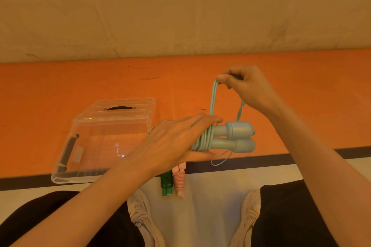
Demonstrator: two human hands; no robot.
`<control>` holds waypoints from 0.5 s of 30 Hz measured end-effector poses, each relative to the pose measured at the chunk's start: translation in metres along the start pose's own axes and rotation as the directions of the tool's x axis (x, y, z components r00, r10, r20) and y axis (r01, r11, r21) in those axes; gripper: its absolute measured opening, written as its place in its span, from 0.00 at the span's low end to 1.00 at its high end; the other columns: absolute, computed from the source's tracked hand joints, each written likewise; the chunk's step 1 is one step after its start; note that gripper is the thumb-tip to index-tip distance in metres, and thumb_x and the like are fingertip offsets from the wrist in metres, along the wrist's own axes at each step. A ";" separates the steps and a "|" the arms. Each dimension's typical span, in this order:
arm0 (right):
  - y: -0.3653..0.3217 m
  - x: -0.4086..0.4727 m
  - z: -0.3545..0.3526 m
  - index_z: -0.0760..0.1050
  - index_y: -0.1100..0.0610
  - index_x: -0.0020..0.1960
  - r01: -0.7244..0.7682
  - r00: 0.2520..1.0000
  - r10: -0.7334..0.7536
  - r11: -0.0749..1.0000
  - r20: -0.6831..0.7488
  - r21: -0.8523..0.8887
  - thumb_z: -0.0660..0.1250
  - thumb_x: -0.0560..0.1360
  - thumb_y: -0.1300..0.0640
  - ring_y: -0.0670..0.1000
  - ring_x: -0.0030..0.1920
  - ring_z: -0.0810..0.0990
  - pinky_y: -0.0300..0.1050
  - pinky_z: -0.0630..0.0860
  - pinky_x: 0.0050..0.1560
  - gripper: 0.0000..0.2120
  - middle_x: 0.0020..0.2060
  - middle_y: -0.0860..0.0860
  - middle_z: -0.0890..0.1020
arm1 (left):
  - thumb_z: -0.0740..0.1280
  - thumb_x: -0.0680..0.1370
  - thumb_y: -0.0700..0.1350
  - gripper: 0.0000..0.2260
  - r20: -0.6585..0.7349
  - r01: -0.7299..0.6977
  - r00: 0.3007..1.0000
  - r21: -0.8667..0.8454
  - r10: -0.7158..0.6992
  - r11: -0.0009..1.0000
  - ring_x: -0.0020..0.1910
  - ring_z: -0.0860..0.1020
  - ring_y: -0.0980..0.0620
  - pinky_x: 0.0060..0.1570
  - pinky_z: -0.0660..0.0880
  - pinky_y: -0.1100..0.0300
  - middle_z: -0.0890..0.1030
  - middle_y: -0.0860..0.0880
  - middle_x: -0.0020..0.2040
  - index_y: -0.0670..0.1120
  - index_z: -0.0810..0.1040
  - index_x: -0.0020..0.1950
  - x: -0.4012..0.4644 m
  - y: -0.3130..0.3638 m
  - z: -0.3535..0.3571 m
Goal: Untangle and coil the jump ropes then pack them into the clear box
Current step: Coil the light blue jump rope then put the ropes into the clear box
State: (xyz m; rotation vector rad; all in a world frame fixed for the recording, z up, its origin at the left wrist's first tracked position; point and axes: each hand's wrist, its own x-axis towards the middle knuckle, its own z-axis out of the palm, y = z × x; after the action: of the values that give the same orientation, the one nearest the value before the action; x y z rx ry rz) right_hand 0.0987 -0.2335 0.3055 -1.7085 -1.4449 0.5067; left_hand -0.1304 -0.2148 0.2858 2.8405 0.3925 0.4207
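The left hand grips the blue jump rope's paired handles over the orange worktop; the right hand pinches its cord taut above. The clear box lies left.

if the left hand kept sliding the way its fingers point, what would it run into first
The left hand points right along the light blue jump rope handles it holds, so likely their bulbous ends first, then the right forearm; depth is unclear.

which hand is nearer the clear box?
Left. The left hand holds the blue rope's handles just right of the clear box; the right hand pinches the cord further right and beyond.
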 end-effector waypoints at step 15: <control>0.021 -0.003 -0.035 0.79 0.53 0.45 -0.074 0.995 0.050 0.948 0.084 0.309 0.71 0.70 0.62 0.39 0.37 0.79 0.30 0.71 0.39 0.06 0.33 0.42 0.84 | 0.68 0.74 0.56 0.23 -0.094 0.124 0.979 -0.437 -0.183 0.891 0.50 0.77 0.59 0.46 0.75 0.57 0.76 0.61 0.55 0.55 0.71 0.67 -0.005 -0.021 -0.023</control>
State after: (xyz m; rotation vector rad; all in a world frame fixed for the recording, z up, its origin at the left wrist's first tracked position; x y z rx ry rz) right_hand 0.1367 -0.2479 0.3080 -1.4973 -1.2867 0.7978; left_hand -0.1470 -0.1919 0.3000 2.3408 0.4801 0.5860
